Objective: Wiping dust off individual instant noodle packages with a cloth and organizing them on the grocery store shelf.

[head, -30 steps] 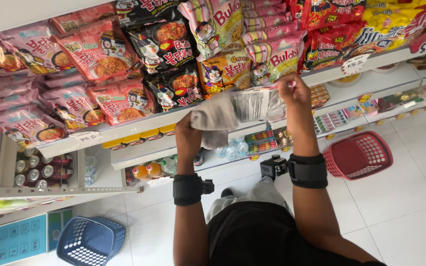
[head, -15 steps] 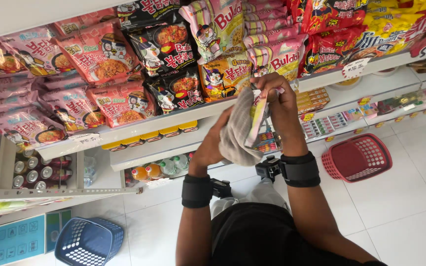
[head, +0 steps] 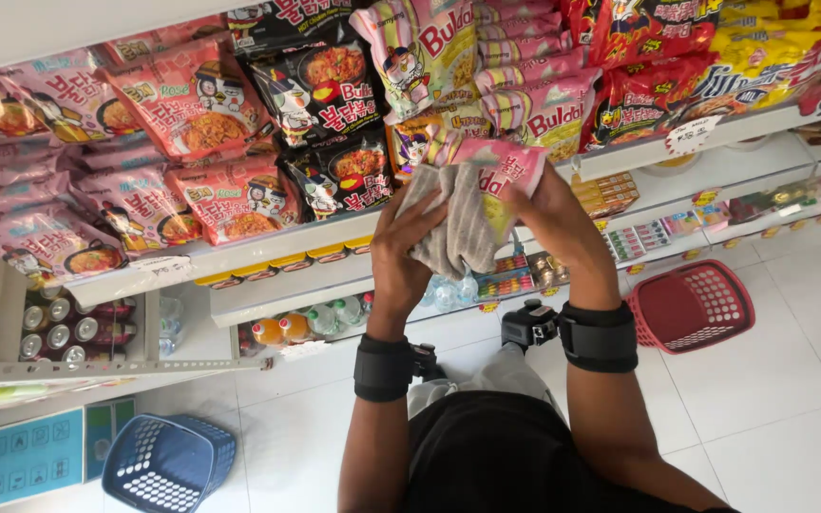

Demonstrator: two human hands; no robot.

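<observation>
Viewing from above, left to right:
Blue basket (head: 165, 463): on the white tiled floor at lower left, well apart from the hands.
Upper shelf (head: 268, 249): white ledge stacked with pink noodle packets (head: 182, 114) at left and black noodle packets (head: 320, 90) toward the middle.
Lower shelf: bottled drinks (head: 287, 328) in orange and clear, under the upper ledge.
Left hand (head: 406, 252): raised before the shelf, fingers closed on the grey cloth (head: 458, 228), pressing it from the left; black wrist strap (head: 384, 368) below.
Grey cloth: bunched between both hands, held against the face of the pink packet, in front of the shelf edge.
Pink packet (head: 505, 176): upright behind the cloth, its top showing above it.
Right hand (head: 553, 223): fingers wrapped round the packet's right side, clamped on it; black wrist strap with small device (head: 582, 332) below.
Red basket (head: 691, 306): on the floor at right, beside the lowest shelf.
</observation>
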